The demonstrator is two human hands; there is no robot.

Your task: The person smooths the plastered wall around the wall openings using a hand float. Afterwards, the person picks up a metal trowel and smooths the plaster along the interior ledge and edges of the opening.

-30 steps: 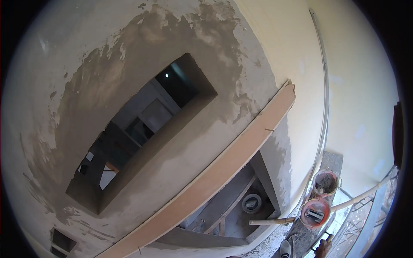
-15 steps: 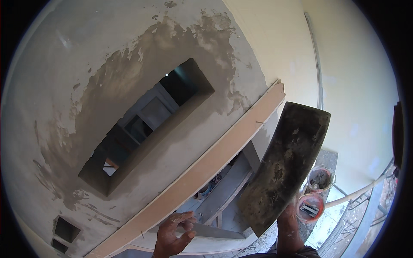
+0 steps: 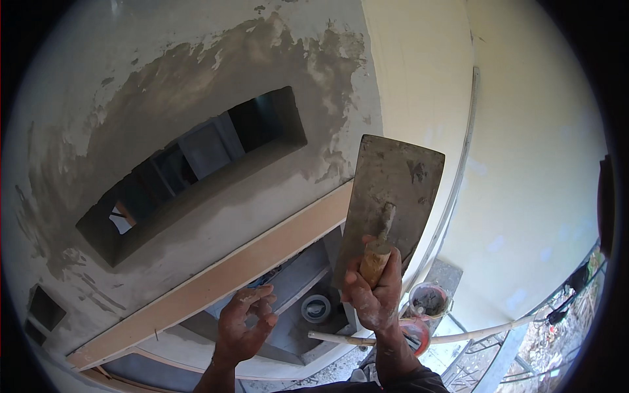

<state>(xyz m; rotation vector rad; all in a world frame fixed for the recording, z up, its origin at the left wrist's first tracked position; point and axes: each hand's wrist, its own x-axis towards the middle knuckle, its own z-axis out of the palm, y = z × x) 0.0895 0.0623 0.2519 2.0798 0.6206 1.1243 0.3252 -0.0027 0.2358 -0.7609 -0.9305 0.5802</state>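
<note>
My right hand (image 3: pixel 373 295), at the lower centre, is closed round the wooden handle of a rectangular, plaster-stained steel trowel (image 3: pixel 411 177), whose handle side faces me. My left hand (image 3: pixel 242 321) is to its left, empty, fingers curled loosely and apart, with pale dust on them. Behind both hands a long pinkish board (image 3: pixel 196 281) runs diagonally across the grey plastered wall (image 3: pixel 72 111). Above it is a long recessed opening (image 3: pixel 203 150) through the wall, with patchy darker plaster around it.
A cream wall (image 3: pixel 524 164) fills the right. Two buckets (image 3: pixel 429 298) stand on a dirty plank (image 3: pixel 445 275) at lower right, beside a long pole (image 3: pixel 485 331) and metal scaffolding. Another white bucket (image 3: pixel 316 308) sits inside the lower opening. A small square hole (image 3: pixel 47 304) is at lower left.
Both hands rose into view from the bottom. The trowel, earlier showing its dark face further right, has turned to show its handle and moved left. My view has shifted slightly.
</note>
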